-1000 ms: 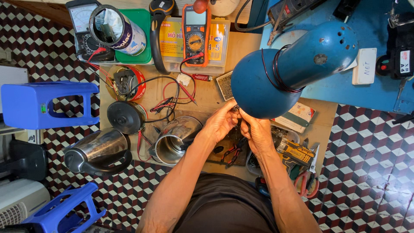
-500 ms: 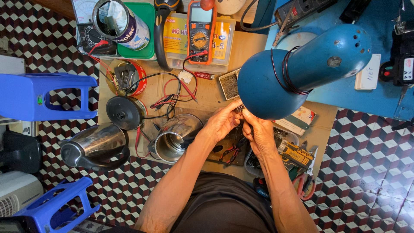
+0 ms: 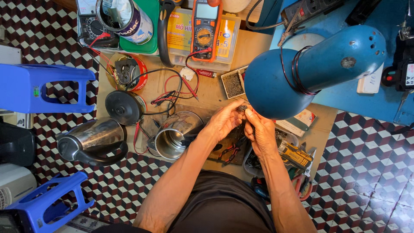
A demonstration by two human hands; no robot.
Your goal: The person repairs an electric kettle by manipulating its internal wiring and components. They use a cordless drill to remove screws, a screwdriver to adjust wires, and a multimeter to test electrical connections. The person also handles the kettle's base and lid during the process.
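My left hand (image 3: pixel 225 121) and my right hand (image 3: pixel 260 133) meet over the wooden bench (image 3: pixel 215 92), just below the blue lamp head (image 3: pixel 310 71). Together their fingertips pinch a small dark metal part (image 3: pixel 241 108); what it is I cannot make out. Left of my left forearm stands an open steel kettle body (image 3: pixel 172 138). Under my hands lie dark parts with red wires (image 3: pixel 228 151).
A second steel kettle (image 3: pixel 90 140) and its black lid (image 3: pixel 123 107) lie at the bench's left. An orange multimeter (image 3: pixel 205 28) with red and black leads, a tin can (image 3: pixel 125 17) and a screw tray (image 3: pixel 233 84) sit farther back. Blue plastic stools (image 3: pixel 39 86) stand on the checkered floor; pliers (image 3: pixel 302 183) rest at the right.
The view has shifted slightly. Both hands stay together under the lamp, fingers working on the small part with only slight movement.
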